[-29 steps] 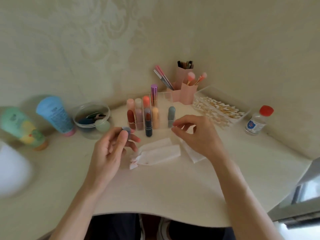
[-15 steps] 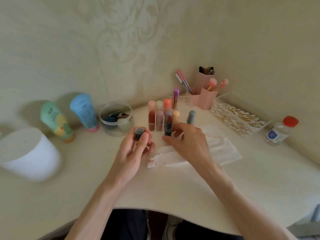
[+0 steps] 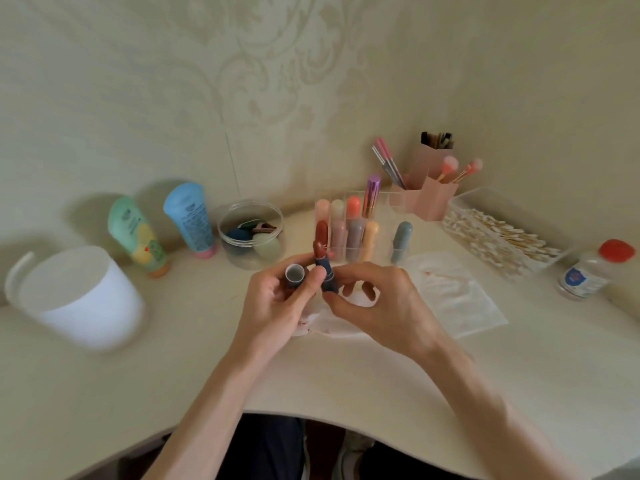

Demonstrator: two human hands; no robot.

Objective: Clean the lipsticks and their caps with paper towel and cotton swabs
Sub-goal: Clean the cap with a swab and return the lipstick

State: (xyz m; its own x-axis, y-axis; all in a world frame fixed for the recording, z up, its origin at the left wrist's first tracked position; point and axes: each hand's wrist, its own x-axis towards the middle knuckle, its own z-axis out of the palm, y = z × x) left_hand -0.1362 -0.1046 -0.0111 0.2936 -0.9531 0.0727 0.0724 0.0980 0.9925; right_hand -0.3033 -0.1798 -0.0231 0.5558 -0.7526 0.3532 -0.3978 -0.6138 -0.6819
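Whereas the right hand (image 3: 381,306) reached into the rack (image 3: 384,249) a moment ago, it now pinches the uncapped lipstick (image 3: 327,277) upright at the rack's 6 o'clock. The left hand (image 3: 273,306) grips the cap (image 3: 295,274) just beside it, so recapping seems next.

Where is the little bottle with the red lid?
In the head view, the bottle stands at the far right of the table, just right of the clear box of cotton swabs, close to the wall.
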